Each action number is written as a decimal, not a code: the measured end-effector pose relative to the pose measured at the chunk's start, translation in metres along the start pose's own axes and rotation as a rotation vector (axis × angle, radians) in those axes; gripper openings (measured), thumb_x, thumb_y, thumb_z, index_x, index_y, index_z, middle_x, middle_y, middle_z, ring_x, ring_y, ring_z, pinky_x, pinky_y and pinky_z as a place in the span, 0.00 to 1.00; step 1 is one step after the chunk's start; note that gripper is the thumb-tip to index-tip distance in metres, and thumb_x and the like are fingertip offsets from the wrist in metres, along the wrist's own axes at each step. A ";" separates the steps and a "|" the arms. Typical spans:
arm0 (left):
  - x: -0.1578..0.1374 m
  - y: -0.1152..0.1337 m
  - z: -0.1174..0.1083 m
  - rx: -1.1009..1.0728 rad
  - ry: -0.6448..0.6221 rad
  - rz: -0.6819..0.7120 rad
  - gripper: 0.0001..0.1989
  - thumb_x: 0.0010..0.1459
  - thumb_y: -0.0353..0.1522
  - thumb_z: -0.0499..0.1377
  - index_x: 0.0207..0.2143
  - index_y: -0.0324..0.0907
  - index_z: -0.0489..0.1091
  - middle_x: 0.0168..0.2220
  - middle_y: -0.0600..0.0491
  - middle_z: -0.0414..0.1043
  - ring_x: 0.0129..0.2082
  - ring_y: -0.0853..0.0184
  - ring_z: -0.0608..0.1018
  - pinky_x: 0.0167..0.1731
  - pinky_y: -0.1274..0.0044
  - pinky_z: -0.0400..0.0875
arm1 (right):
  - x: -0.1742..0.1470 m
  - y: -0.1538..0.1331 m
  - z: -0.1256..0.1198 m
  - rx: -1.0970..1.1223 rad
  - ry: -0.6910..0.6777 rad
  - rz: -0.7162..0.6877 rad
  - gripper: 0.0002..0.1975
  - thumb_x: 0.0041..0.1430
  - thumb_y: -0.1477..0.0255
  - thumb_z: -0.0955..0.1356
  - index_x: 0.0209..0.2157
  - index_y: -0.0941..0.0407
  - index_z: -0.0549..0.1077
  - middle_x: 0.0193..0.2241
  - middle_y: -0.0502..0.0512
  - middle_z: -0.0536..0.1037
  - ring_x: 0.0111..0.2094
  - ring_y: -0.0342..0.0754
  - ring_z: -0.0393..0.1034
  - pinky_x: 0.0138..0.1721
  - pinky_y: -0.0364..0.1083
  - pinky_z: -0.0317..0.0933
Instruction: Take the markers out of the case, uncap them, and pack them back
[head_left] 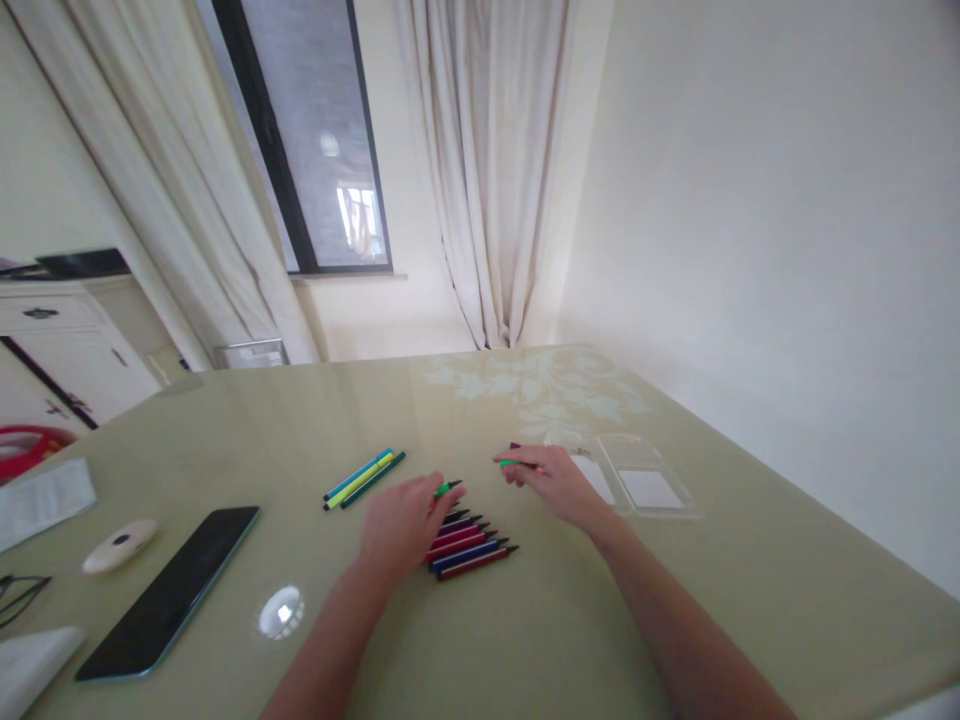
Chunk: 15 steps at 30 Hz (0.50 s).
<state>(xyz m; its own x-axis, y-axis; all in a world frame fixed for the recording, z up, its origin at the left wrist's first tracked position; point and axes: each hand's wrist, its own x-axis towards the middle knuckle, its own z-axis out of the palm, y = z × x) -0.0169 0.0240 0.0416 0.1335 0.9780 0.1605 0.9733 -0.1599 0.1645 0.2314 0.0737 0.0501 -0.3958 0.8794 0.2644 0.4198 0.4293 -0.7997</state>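
My left hand [397,525] is closed around a green marker [447,489], whose dark tip points right. Beneath and beside that hand lies a slanted row of markers [474,562] in dark red, blue, red and purple, their dark tips also to the right; my fingers cover part of it. To the right, my right hand [553,482] pinches a small bright green piece [508,463] that looks like a marker cap. Just behind its fingertips shows a small dark red piece [514,446]. Left of my left hand, three markers [361,482], blue, yellow-green and dark green, lie side by side.
An open clear plastic case [686,505] with white cards lies beyond my right forearm. On the left are a dark-screened phone [172,590], an oval cream object [120,546] and a white cloth-like item [45,500]. A wall borders the table on the right.
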 end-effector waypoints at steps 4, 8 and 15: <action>0.006 -0.030 0.005 0.045 0.109 -0.120 0.18 0.73 0.42 0.45 0.43 0.44 0.71 0.44 0.47 0.77 0.43 0.59 0.79 0.40 0.72 0.69 | 0.005 0.018 -0.022 -0.182 0.239 0.142 0.18 0.67 0.65 0.63 0.46 0.57 0.82 0.34 0.57 0.84 0.36 0.51 0.76 0.42 0.47 0.68; 0.009 -0.052 0.018 0.044 0.071 -0.110 0.14 0.73 0.35 0.46 0.48 0.41 0.69 0.50 0.43 0.75 0.51 0.55 0.77 0.50 0.68 0.68 | 0.006 0.031 -0.025 -0.419 0.254 0.196 0.17 0.68 0.71 0.61 0.46 0.57 0.81 0.45 0.60 0.83 0.46 0.51 0.76 0.51 0.48 0.64; 0.013 -0.071 0.031 -0.183 0.011 -0.127 0.09 0.68 0.33 0.52 0.44 0.42 0.71 0.47 0.46 0.77 0.50 0.57 0.77 0.51 0.68 0.68 | 0.005 0.045 -0.021 -0.588 0.141 0.267 0.12 0.60 0.75 0.68 0.42 0.53 0.83 0.41 0.55 0.85 0.42 0.51 0.77 0.48 0.47 0.64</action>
<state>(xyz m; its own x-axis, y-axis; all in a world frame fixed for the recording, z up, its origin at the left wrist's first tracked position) -0.0785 0.0521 0.0021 0.0095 0.9904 0.1376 0.9321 -0.0586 0.3573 0.2655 0.1015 0.0264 -0.1224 0.9724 0.1984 0.8806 0.1986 -0.4302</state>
